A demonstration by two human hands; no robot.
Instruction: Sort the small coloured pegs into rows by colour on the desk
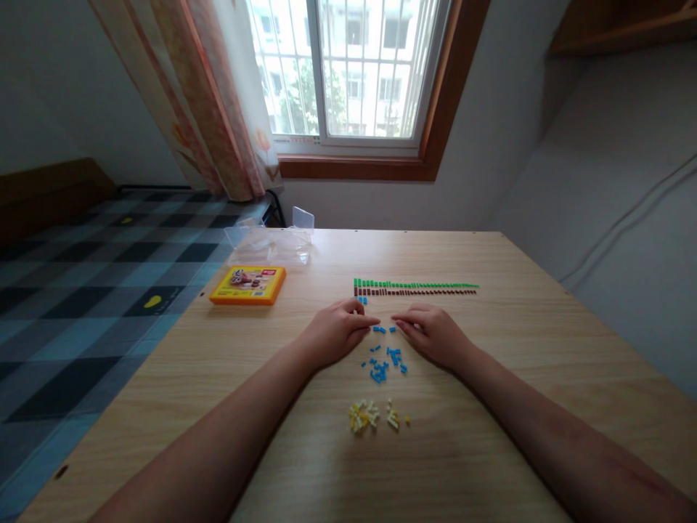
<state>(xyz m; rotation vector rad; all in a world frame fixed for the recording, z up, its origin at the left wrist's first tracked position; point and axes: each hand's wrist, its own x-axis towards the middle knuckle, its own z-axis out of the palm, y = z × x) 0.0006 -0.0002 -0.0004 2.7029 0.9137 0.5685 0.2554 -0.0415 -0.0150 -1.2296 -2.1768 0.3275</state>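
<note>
My left hand (335,330) rests on the wooden table (517,349) with its fingers curled, fingertips pinched near small blue bricks (384,363). My right hand (433,334) lies opposite, fingers curled inward, its fingertips close to the same loose blue bricks. What either hand holds is too small to make out. Beyond the hands runs a row of green bricks (417,284) with a row of dark brown bricks (417,292) just below it, and a couple of blue bricks (362,300) start a third row. A small pile of yellow and white bricks (375,416) lies nearer me.
An orange box (249,284) lies at the table's left, with a clear plastic tray (269,245) and a white card (303,218) behind it. A bed with a checked cover (81,290) stands to the left. A window (353,73) and a curtain (201,94) are behind.
</note>
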